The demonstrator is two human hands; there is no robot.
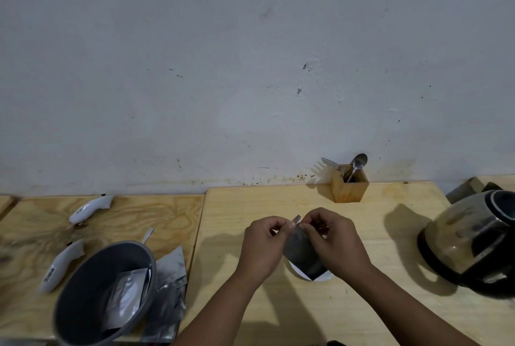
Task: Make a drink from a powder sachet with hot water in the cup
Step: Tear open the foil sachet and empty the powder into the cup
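A silver sachet [299, 255] is hanging between both hands, over a white cup [320, 277] on the counter [362, 304]. The left hand [263, 245] and right hand [334, 242] are pinching its top edge. A glass kettle [473, 240] is standing well right.

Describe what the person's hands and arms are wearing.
Nothing shows on either one. The left hand and right hand are bare, without gloves, rings or a watch, and both forearms are uncovered down to the frame's bottom edge, with no sleeve in view.
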